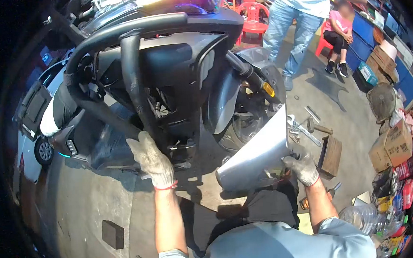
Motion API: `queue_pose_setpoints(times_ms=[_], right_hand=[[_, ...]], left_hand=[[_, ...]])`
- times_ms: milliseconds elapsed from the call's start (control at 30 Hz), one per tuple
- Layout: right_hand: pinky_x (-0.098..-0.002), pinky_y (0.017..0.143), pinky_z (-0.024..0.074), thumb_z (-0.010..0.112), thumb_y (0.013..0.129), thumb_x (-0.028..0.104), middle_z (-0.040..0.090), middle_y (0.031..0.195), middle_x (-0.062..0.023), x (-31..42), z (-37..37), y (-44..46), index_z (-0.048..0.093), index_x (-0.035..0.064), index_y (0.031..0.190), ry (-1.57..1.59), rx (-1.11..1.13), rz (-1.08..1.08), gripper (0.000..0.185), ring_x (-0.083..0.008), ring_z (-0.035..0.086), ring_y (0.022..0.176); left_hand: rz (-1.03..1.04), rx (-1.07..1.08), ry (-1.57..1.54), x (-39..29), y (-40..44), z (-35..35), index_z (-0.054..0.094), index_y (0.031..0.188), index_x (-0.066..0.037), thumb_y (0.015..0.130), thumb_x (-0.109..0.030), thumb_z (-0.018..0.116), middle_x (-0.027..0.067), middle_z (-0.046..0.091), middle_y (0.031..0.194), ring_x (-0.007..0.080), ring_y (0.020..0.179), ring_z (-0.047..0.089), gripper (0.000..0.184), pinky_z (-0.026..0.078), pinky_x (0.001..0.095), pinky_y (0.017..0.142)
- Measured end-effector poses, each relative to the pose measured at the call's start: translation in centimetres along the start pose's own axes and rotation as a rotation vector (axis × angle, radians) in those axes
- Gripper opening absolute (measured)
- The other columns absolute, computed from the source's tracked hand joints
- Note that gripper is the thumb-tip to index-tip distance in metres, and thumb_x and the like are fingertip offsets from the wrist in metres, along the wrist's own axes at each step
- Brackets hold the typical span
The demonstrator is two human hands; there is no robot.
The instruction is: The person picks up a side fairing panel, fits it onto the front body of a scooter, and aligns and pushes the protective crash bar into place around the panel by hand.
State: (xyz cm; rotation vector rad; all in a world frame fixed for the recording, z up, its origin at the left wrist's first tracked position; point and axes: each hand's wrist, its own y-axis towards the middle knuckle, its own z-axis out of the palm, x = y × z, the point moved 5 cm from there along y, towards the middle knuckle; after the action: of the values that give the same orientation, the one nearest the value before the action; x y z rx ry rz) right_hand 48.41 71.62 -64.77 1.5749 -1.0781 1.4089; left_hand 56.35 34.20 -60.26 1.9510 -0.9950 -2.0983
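A large dark scooter (165,61) stands in front of me, with a thick black crash bar (133,72) bent around its side. My left hand (153,162), in a whitish work glove, is at the lower end of that bar; its visible fingers are apart, and whether they press on the tube is hard to see. A smooth silver-grey panel (256,149) lies tilted over my lap. Its right edge is held by my right hand (303,167), also gloved, with the fingers bent around it.
Several wrenches (304,131), a hammer (319,127) and a wooden box (330,157) lie on the floor at right. An orange-black power tool (330,192) is near my right forearm. A dark block (113,234) sits at lower left. Behind are a standing person (299,21), a seated person (339,31) and cardboard boxes (392,147).
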Motion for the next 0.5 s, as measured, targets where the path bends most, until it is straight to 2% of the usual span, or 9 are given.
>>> queue_pose_setpoints(times_ms=[67, 100, 200, 233, 267, 333, 400, 467, 500], right_hand=[[-0.0244, 0.061, 0.0475, 0.066, 0.082, 0.017, 0.063, 0.079, -0.0055, -0.6, -0.9, 0.5, 0.062, -0.0033, 0.095, 0.044, -0.020, -0.049, 0.025, -0.0112, 0.058, 0.068], [-0.0246, 0.065, 0.0471, 0.070, 0.080, 0.021, 0.063, 0.083, -0.0038, -1.2, -1.4, 0.7, 0.061, -0.0017, 0.101, 0.126, -0.016, -0.053, 0.032, -0.0109, 0.058, 0.073], [-0.0246, 0.072, 0.0458, 0.074, 0.079, 0.025, 0.062, 0.090, -0.0017, -2.5, -2.4, 1.3, 0.059, 0.0003, 0.110, 0.217, -0.043, -0.067, 0.042, -0.0104, 0.057, 0.082], [-0.0245, 0.072, 0.0454, 0.073, 0.080, 0.023, 0.061, 0.093, -0.0019, -2.8, -2.7, 1.4, 0.058, 0.0003, 0.112, 0.243, -0.091, -0.049, 0.042, -0.0103, 0.057, 0.084], [-0.0245, 0.073, 0.0450, 0.073, 0.080, 0.022, 0.061, 0.095, -0.0020, -2.8, -3.1, 1.4, 0.058, 0.0003, 0.113, 0.269, -0.145, -0.033, 0.042, -0.0102, 0.056, 0.085], [-0.0251, 0.073, 0.0450, 0.072, 0.081, 0.018, 0.060, 0.100, -0.0028, -2.4, -4.1, 1.4, 0.056, -0.0003, 0.116, 0.131, -0.191, -0.065, 0.042, -0.0096, 0.054, 0.086], [-0.0244, 0.071, 0.0437, 0.069, 0.083, 0.019, 0.060, 0.095, -0.0018, -2.2, -6.0, 1.1, 0.058, -0.0010, 0.112, 0.150, -0.302, -0.236, 0.037, -0.0084, 0.053, 0.082], [-0.0254, 0.076, 0.0457, 0.061, 0.084, 0.016, 0.061, 0.093, -0.0043, -2.2, -9.4, 0.4, 0.060, -0.0065, 0.110, 0.063, -0.327, -0.143, 0.034, -0.0104, 0.054, 0.083], [-0.0244, 0.075, 0.0450, 0.062, 0.086, 0.019, 0.062, 0.094, -0.0039, -1.5, -11.2, -0.1, 0.061, -0.0066, 0.109, 0.032, -0.349, -0.166, 0.034, -0.0101, 0.054, 0.083]], left_hand=[[0.172, -0.174, 0.208, 1.7, -0.1, 0.5, 0.053, 0.113, 0.010, 0.096, -0.032, 0.044, 0.0306, 0.054, 0.116, 0.0398, 0.103, 0.054, 0.046, 0.042, 0.0400, 0.091], [0.300, -0.198, 0.325, 3.8, -0.2, 0.7, 0.056, 0.108, 0.009, 0.098, -0.034, 0.038, 0.0325, 0.053, 0.115, 0.0440, 0.103, 0.052, 0.047, 0.040, 0.0429, 0.093], [0.361, -0.262, 0.396, 3.9, -0.2, 0.6, 0.055, 0.110, 0.008, 0.098, -0.033, 0.039, 0.0316, 0.054, 0.115, 0.0427, 0.102, 0.053, 0.046, 0.041, 0.0413, 0.091], [0.439, -0.192, 0.650, 3.9, 0.0, 0.5, 0.053, 0.115, 0.007, 0.098, -0.031, 0.038, 0.0317, 0.054, 0.116, 0.0411, 0.102, 0.053, 0.044, 0.042, 0.0405, 0.089], [0.357, -0.137, 0.498, 3.7, 0.2, 0.3, 0.052, 0.121, 0.006, 0.098, -0.022, 0.041, 0.0297, 0.054, 0.119, 0.0414, 0.108, 0.053, 0.038, 0.043, 0.0420, 0.092], [0.849, -0.303, 0.835, 3.1, -0.8, 0.5, 0.052, 0.123, 0.005, 0.097, -0.015, 0.043, 0.0270, 0.054, 0.123, 0.0426, 0.115, 0.051, 0.034, 0.042, 0.0469, 0.098], [0.843, -0.326, 0.922, 4.2, -0.1, 0.3, 0.052, 0.125, 0.002, 0.098, -0.009, 0.038, 0.0236, 0.056, 0.124, 0.0418, 0.116, 0.052, 0.032, 0.044, 0.0493, 0.099], [1.058, -0.354, 0.891, 4.4, -0.1, 0.0, 0.051, 0.126, 0.002, 0.100, -0.010, 0.036, 0.0215, 0.056, 0.124, 0.0403, 0.115, 0.053, 0.033, 0.044, 0.0487, 0.098], [1.027, -0.372, 0.950, 3.6, -0.2, 0.3, 0.051, 0.126, 0.002, 0.102, -0.012, 0.032, 0.0195, 0.057, 0.124, 0.0400, 0.113, 0.055, 0.034, 0.045, 0.0486, 0.097]])
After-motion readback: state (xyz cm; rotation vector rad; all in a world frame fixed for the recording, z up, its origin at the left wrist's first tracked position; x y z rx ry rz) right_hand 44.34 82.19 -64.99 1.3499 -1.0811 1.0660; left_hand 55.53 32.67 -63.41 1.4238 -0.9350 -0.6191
